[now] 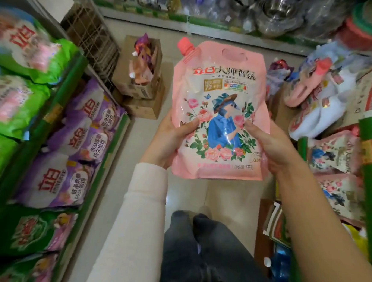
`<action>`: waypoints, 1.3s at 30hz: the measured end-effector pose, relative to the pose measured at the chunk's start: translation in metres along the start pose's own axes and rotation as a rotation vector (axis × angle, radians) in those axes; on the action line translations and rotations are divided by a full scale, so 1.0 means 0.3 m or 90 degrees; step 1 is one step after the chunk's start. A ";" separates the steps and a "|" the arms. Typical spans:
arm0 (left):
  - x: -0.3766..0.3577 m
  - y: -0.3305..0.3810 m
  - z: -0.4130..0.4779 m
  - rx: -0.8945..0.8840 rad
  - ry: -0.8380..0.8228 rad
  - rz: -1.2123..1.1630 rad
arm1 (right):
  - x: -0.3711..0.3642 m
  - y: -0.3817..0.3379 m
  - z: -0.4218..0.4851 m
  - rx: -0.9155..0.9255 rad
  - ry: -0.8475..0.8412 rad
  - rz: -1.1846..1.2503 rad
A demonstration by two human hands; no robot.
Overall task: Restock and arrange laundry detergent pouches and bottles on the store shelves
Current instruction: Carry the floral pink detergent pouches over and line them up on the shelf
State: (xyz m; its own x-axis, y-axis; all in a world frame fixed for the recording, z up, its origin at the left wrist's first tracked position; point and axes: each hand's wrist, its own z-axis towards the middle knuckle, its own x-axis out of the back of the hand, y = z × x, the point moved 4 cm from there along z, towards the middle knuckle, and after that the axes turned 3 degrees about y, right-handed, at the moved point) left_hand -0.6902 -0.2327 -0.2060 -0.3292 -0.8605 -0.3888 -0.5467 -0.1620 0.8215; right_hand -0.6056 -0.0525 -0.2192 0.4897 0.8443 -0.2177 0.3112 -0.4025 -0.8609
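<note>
A soft, glossy pink pouch stands upright in mid-air over the aisle floor, held between the two shelf runs. Its plastic skin is smooth and catches the light; a round pink screw cap sits on an angled spout at the top left corner, and a slot-shaped carry handle is cut through the top edge. The front is printed with roses and a figure in blue.

Both hands grip the pouch by its lower sides. The left hand curls round the left edge with its thumb pressed on the front; the right hand does the same on the right edge, fingers hidden behind. The left arm wears a pale, finely knit sleeve.

On the left shelves lie plump, pillow-shaped bags: crinkly green bags above and purple bags below, overlapping one another. On the right, near shelves hold more floral pouches lying flat, some pink, some white. Farther down the aisle stand stacked cardboard boxes, open at the top, and beyond them a far shelf carries shiny steel bowls.
</note>
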 end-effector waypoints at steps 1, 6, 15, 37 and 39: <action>0.028 0.021 0.011 -0.007 0.012 -0.004 | -0.033 -0.007 0.037 -0.010 -0.019 -0.008; 0.187 0.138 0.057 -0.048 0.091 -0.034 | -0.240 -0.056 0.189 -0.028 -0.114 -0.076; 0.397 0.340 0.133 -0.173 0.180 -0.083 | -0.567 -0.175 0.387 -0.002 -0.207 -0.157; 0.493 0.588 0.513 -0.234 0.415 -0.175 | -0.908 -0.434 0.966 -0.021 -0.408 -0.247; 0.513 0.643 0.518 -0.250 0.429 -0.176 | -0.965 -0.456 0.991 -0.024 -0.422 -0.235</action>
State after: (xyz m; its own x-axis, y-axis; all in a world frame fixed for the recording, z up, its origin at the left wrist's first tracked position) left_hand -0.9660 -0.3213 -0.1721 0.3784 -0.8500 -0.3665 -0.1906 -0.4590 0.8678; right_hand -1.0321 -0.1367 -0.1751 -0.2408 0.9574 -0.1592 0.3930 -0.0537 -0.9180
